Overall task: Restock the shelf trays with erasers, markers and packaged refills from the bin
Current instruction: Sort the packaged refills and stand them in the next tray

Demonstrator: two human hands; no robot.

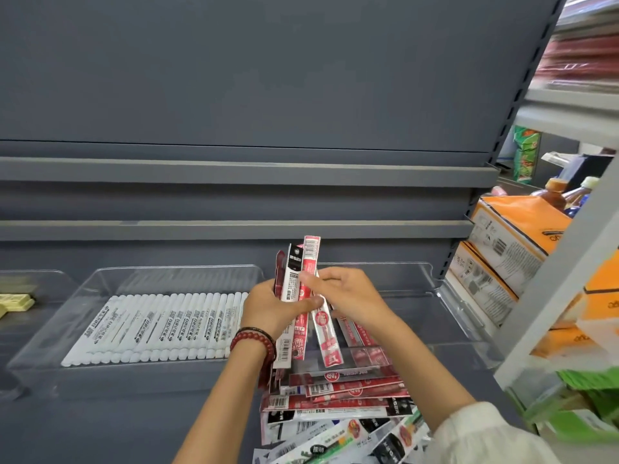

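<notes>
My left hand [268,304] grips an upright bundle of red and black packaged refills [294,283] above the right clear tray [469,316]. My right hand [348,293] pinches one red refill pack [326,336] from that bundle. More refill packs [338,393] lie piled across the tray's front edge and spill toward me. The middle clear tray [87,289] holds a tight row of white markers [160,326]. Pale yellow erasers [15,301] lie in the left tray.
Grey shelf rails [234,172] and a grey back panel rise behind the trays. Orange cartons [509,236], bottles [556,190] and green packs [589,390] fill the neighbouring rack on the right, behind a white upright [556,286].
</notes>
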